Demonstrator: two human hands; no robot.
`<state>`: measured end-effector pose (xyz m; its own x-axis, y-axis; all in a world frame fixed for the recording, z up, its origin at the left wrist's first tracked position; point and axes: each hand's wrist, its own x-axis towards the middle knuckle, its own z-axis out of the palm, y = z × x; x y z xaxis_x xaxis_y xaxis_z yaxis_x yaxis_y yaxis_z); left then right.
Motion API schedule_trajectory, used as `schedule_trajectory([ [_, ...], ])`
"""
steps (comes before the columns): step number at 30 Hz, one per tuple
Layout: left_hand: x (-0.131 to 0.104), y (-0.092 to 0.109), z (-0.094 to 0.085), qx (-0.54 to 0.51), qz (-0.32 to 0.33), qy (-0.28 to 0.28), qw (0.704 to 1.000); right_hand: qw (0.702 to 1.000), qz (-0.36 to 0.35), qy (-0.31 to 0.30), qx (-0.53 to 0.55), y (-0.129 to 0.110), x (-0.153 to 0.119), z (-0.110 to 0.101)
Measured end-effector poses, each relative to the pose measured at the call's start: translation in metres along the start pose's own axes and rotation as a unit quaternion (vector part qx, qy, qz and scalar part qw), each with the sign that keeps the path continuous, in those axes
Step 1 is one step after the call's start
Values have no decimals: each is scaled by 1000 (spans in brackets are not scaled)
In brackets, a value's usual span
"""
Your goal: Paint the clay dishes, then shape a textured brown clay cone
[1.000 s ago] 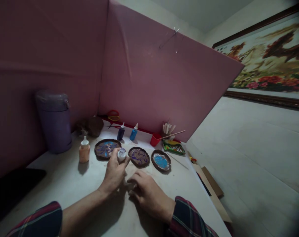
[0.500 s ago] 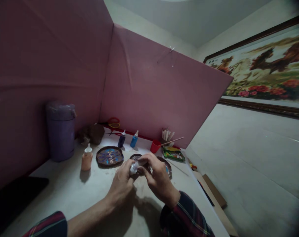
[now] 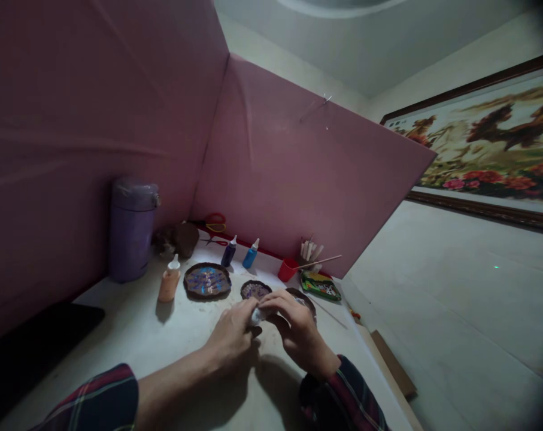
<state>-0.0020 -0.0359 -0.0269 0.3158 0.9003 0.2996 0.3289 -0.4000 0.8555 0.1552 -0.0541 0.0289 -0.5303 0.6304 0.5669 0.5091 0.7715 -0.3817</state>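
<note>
My left hand (image 3: pixel 233 328) is closed around a small, pale, shiny bottle (image 3: pixel 255 316), which is mostly covered by fingers. At the bottle's upper end, the bent fingers of my right hand (image 3: pixel 298 328) press against it. Just beyond my hands lies a small dark dish (image 3: pixel 255 290) with a speckled inside. Partly behind my right hand is another dark-rimmed dish (image 3: pixel 306 299). Further left, a larger brown dish (image 3: pixel 207 282) carries blue and purple streaks. An orange bottle (image 3: pixel 169 282) with a white nozzle stands left of it.
Dark purple (image 3: pixel 228 254) and blue bottles (image 3: pixel 250 256) stand behind the dishes. A red cup (image 3: pixel 288 270) with a stick, a green packet (image 3: pixel 320 286) and white sticks (image 3: pixel 310 251) are at the back right. Scissors (image 3: pixel 215 242), a brown lump (image 3: pixel 185 239) and a purple canister (image 3: pixel 131 242) stand left.
My view has shifted, so the table things sit slightly further right. Both hands stay together at the bottle; my right fingers now cover more of its top, and the small dish shows more.
</note>
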Motion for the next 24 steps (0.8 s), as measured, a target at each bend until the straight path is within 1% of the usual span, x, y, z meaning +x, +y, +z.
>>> schedule_trajectory([
  [4, -2, 2, -1, 48, 26, -15, 998, 996, 45, 35, -69, 0, -3, 4],
  [8, -3, 7, -5, 112, 38, -18, 993, 980, 122, 53, -149, 1, -5, 10],
  [9, -3, 7, -5, 120, 39, -16, 992, 977, 143, 51, -147, 2, -5, 11],
  [11, -2, 7, -6, 119, 39, -11, 992, 980, 167, 39, -104, 3, -5, 11],
  [13, -2, 6, -6, 104, 32, -9, 994, 987, 149, 21, -49, 3, -5, 10],
  [15, -1, 6, -6, 104, 25, -12, 994, 991, 124, 20, -37, 4, -5, 8],
  [16, -1, 6, -6, 107, 24, -13, 994, 991, 127, 21, -47, 4, -5, 8],
  [18, -2, 6, -5, 109, 26, -12, 994, 983, 163, 28, -76, 4, -5, 8],
  [20, -1, 6, -4, 99, 33, -9, 994, 979, 190, 26, -72, 3, -5, 7],
  [22, -1, 5, -2, 90, 44, -4, 995, 984, 172, 21, -47, 1, -4, 7],
  [24, -1, 4, -1, 91, 52, -1, 995, 989, 145, 30, -29, -2, -4, 10],
])
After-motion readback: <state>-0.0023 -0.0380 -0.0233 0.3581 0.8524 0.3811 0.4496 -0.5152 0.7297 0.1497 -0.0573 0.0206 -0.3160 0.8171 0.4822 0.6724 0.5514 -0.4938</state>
